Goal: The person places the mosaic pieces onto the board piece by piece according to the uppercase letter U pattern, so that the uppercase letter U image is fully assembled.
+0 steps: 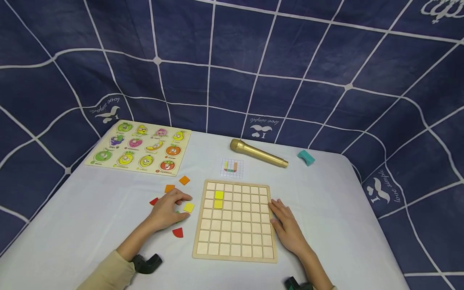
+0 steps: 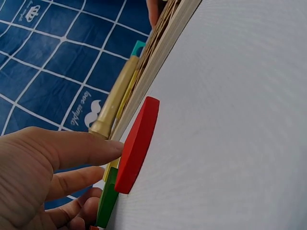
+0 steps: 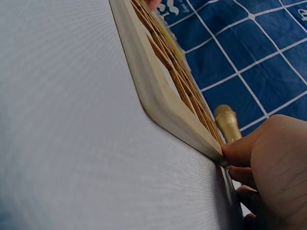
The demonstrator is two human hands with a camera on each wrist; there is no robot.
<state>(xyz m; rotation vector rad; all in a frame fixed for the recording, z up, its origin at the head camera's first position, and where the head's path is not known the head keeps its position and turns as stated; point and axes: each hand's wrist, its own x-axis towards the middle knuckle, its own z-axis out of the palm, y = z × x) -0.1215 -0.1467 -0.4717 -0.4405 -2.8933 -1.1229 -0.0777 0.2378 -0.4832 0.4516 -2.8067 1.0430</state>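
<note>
My left hand (image 1: 167, 211) reaches over loose pieces left of the wooden grid board (image 1: 236, 257). Its thumb and index finger are spread apart, with a yellow square tile (image 1: 189, 207) lying by the gap between them. A green piece (image 2: 107, 197) is partly hidden under that hand. In the left wrist view a red quarter-round piece (image 2: 139, 143) overlaps the thumb tip. Two yellow squares (image 1: 218, 195) sit in the board's second column, near its far end. My right hand (image 1: 288, 229) rests along the board's right edge, fingers extended and thumb touching the rim.
Beyond the board lies a small pattern card (image 1: 232, 168) with a coloured U shape. A gold microphone (image 1: 259, 153) and a teal curved block (image 1: 306, 157) are farther back. The fruit puzzle board (image 1: 137, 148) lies back left, with orange squares (image 1: 184, 180) in front of it.
</note>
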